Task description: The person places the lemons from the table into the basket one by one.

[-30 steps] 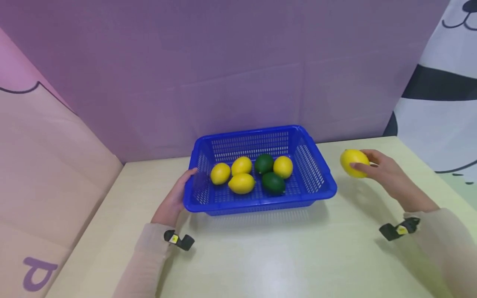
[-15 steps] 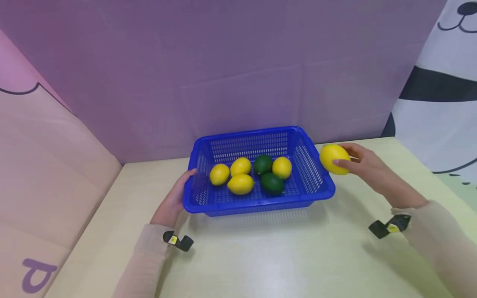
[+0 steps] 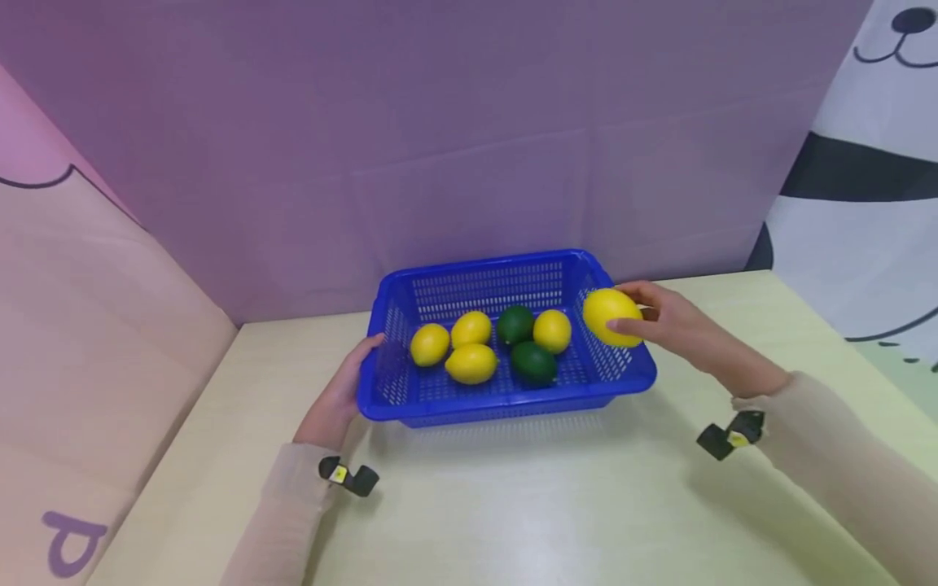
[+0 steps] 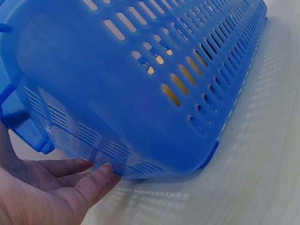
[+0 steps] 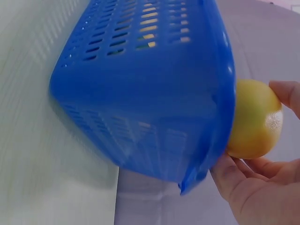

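A blue plastic basket [image 3: 506, 401] with slotted walls stands on the table, holding several yellow lemons [image 3: 471, 364] and two dark green lemon-shaped fruits [image 3: 534, 363]. At its left end my left hand [image 3: 344, 384] grips the rim, thumb over the edge. The left wrist view shows that hand's fingers [image 4: 96, 180] against the outer wall. My right hand [image 3: 677, 330] pinches another lemon [image 3: 611, 317] between thumb and fingers, over the basket's right rim. In the right wrist view the held lemon [image 5: 255, 119] is partly hidden behind the rim.
The pale wooden table [image 3: 498, 505] extends in front of the basket and to both sides. A purple cloth backdrop [image 3: 469, 146] hangs close behind. Printed cloths flank the table on the left and right.
My right hand has carried its lemon leftward, from beside the basket to over its right rim. The left hand keeps its grip, and the basket stays in place.
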`<state>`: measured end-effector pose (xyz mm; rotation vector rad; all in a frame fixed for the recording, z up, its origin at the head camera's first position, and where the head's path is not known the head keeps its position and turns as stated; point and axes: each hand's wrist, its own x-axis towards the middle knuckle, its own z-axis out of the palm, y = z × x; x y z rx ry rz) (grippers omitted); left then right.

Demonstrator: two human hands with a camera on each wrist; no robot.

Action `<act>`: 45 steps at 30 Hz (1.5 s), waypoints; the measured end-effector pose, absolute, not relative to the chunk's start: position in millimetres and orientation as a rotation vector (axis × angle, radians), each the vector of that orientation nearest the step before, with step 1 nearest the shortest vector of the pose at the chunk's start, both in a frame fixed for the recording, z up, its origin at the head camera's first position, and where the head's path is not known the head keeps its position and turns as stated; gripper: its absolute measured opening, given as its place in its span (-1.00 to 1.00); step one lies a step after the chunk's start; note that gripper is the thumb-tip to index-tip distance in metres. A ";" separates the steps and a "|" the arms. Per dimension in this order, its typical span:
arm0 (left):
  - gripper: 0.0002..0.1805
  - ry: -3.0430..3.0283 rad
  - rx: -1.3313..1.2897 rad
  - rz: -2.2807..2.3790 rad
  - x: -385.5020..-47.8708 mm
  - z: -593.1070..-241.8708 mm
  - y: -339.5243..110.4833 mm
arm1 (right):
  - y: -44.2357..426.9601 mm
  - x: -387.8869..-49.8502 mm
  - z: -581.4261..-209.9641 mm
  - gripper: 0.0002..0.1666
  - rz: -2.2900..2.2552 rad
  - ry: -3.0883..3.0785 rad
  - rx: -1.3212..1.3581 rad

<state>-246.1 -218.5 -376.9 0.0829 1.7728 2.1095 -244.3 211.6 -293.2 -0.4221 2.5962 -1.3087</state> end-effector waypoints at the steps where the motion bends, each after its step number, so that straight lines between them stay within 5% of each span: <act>1: -0.11 1.772 0.098 2.110 -245.9 -376.9 -219.1 | 208.3 -244.9 -293.0 -0.22 -1.295 2.602 -0.432; 6: -0.04 1.747 0.175 2.121 -245.3 -377.8 -220.8 | 194.0 -248.6 -296.6 -0.27 -1.225 2.662 -0.511; 17: -0.27 1.775 0.066 2.094 -244.3 -372.7 -216.6 | 175.2 -253.2 -306.8 -0.36 -1.038 2.770 -0.750; 45: -0.28 1.769 0.053 2.104 -245.2 -373.9 -217.4 | 146.8 -263.4 -323.5 -0.28 -0.610 2.862 -0.739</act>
